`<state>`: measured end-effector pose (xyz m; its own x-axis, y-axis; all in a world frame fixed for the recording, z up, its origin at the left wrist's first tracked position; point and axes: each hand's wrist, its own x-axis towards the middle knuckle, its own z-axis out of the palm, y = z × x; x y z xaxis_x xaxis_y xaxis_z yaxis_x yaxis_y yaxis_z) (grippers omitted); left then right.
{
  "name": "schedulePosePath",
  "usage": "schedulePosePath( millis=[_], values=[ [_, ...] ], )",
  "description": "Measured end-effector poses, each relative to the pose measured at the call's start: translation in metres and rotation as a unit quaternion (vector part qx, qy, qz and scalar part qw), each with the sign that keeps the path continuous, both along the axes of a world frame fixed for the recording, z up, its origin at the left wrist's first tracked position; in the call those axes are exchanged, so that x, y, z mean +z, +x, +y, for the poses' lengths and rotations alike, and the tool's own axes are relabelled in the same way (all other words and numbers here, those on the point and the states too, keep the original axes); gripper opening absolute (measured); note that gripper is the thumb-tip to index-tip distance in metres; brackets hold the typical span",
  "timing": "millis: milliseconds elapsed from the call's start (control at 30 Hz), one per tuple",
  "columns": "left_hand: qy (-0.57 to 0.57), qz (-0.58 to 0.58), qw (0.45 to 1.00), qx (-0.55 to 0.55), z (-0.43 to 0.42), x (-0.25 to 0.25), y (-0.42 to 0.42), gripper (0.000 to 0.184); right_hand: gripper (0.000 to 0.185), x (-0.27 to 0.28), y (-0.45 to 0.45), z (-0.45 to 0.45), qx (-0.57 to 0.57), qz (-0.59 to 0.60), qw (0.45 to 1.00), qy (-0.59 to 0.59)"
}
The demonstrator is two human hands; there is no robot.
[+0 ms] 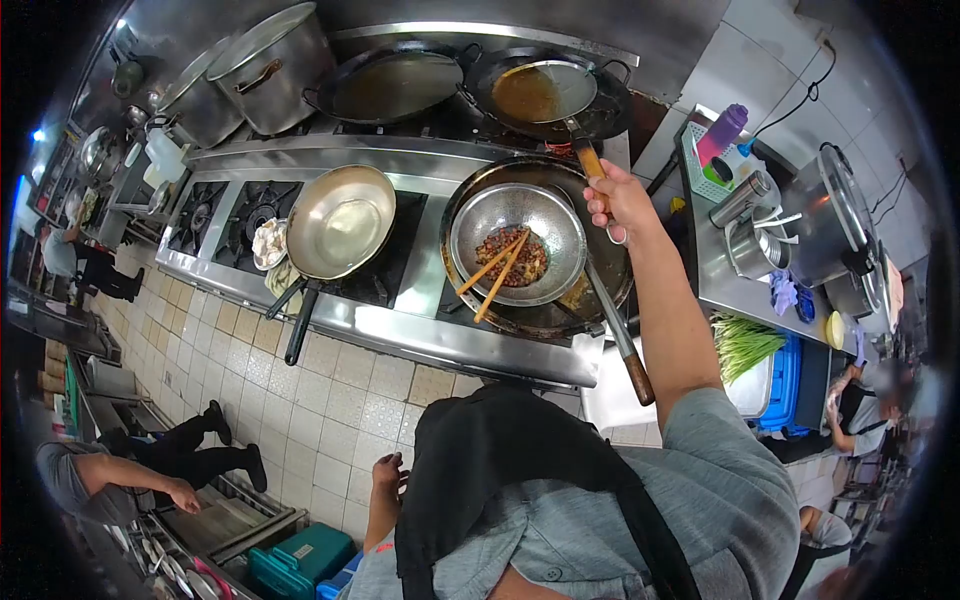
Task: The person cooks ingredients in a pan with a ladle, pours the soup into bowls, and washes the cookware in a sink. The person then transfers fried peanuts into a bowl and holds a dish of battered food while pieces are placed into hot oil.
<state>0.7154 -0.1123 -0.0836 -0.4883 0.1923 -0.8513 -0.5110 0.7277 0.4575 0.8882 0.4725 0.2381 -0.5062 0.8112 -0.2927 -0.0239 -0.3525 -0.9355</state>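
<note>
My right hand (622, 203) is closed round the wooden handle of a fine mesh strainer (568, 92), whose round head lies over the back right wok (490, 75). Nearer me, a perforated metal colander (470, 235) sits in a large dark wok (610, 250). Small reddish-brown pieces (530, 270) and two wooden chopsticks (495, 270) rest in the colander, and its long handle points toward me at the right. Down by my side is my left hand (390, 476), away from the stove, its fingers partly curled and partly hidden.
Two pans (342, 222) with black handles jutting past the stove's front edge stand left of the colander. Behind are another wok (395, 88) and big pots (275, 75). Green stalks (742, 345) lie at the right. A person (110, 470) is at the lower left, others at right.
</note>
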Motion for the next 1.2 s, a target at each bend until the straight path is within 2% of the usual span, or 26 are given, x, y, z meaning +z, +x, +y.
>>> schedulePosePath(
  millis=[133, 200, 467, 633, 867, 933, 1067, 1100, 1167, 1200],
  values=[
    [0.013, -0.017, 0.999, 0.025, 0.002, -0.006, -0.009, 0.058, 0.061, 0.001, 0.019, -0.007, 0.021, 0.095, 0.994, -0.05],
    [0.017, -0.021, 0.999, 0.04, 0.003, -0.006, -0.011, 0.057, 0.057, 0.007, 0.027, -0.019, 0.014, 0.102, 0.993, -0.055],
    [-0.014, -0.013, 0.999, -0.049, 0.008, 0.001, -0.015, 0.057, 0.056, 0.011, 0.056, -0.035, 0.002, 0.106, 0.994, -0.039],
    [-0.012, -0.003, 0.998, -0.061, 0.016, 0.0, -0.019, 0.058, 0.065, 0.046, 0.091, -0.075, -0.007, 0.041, 0.999, 0.027],
    [-0.026, -0.02, 0.998, -0.05, 0.029, 0.01, -0.028, 0.06, 0.063, 0.086, 0.171, -0.144, 0.02, -0.061, 0.993, 0.098],
    [-0.031, -0.018, 0.996, -0.076, 0.034, 0.013, -0.032, 0.06, 0.062, 0.087, 0.19, -0.154, 0.053, -0.175, 0.973, 0.14],
    [-0.02, -0.013, 0.988, -0.153, 0.032, -0.013, -0.049, 0.06, 0.063, 0.089, 0.189, -0.164, 0.048, -0.177, 0.968, 0.168],
    [-0.02, -0.013, 0.987, -0.156, 0.034, -0.021, -0.053, 0.06, 0.063, 0.089, 0.182, -0.159, 0.017, -0.166, 0.972, 0.168],
    [-0.003, -0.036, 0.998, -0.046, 0.044, -0.02, -0.054, 0.061, 0.062, 0.087, 0.166, -0.146, -0.011, -0.154, 0.974, 0.168],
    [-0.013, -0.026, 0.998, -0.054, 0.048, -0.011, -0.053, 0.061, 0.062, 0.085, 0.156, -0.138, -0.042, -0.152, 0.969, 0.19]
  ],
)
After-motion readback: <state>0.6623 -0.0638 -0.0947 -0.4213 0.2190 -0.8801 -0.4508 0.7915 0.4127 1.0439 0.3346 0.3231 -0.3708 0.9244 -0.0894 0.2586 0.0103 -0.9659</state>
